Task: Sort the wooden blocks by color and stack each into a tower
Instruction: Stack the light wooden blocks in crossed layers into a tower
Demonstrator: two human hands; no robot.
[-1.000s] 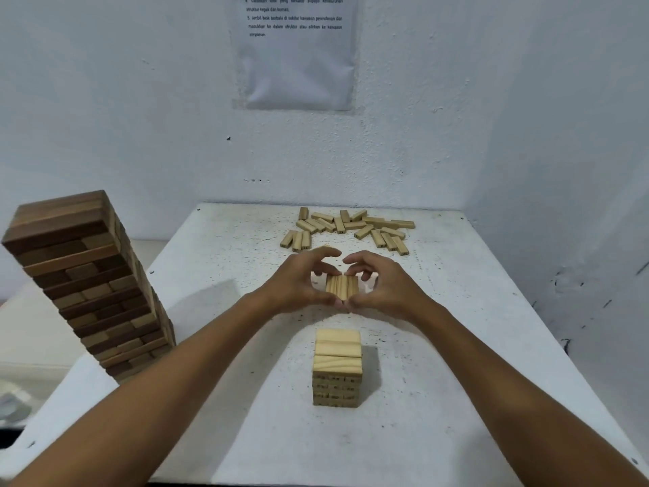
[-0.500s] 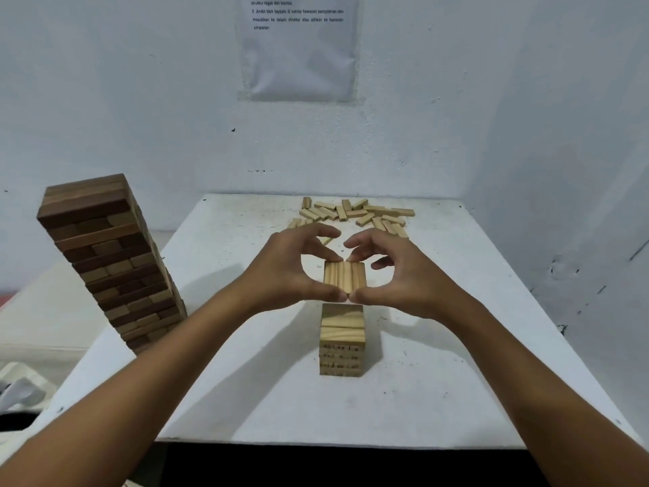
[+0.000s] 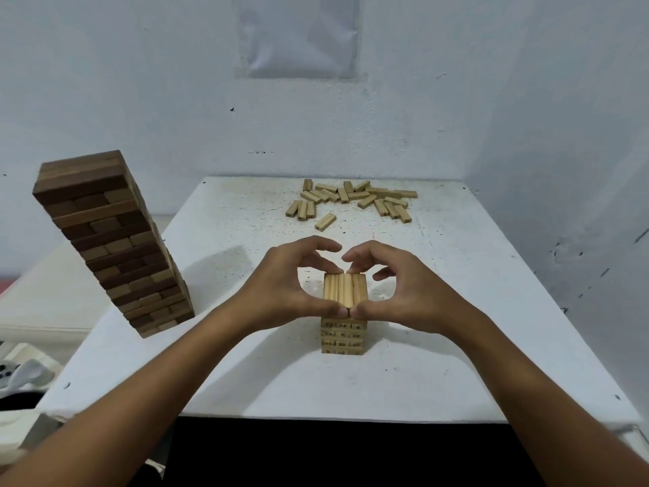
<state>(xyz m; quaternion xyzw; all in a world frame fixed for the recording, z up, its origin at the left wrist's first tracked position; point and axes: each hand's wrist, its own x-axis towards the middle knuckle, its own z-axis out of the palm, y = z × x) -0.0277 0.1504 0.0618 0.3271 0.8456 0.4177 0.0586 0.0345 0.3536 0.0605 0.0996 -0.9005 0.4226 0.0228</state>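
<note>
Head cam, wide-angle, looks fwd & down over table (image 3: 456, 346) toward wall corner; close on forearms.

Near ends of top three pale blocks (image 3: 345, 290) hidden behind both thumbs; contact with pale tower (image 3: 343, 337) beneath not visible. Paper sheet (image 3: 300, 36) on far wall cut off by top edge, print too small to read. Tower's block stamps illegible. Grey object (image 3: 21, 376) near left cropped, unidentifiable.
</note>
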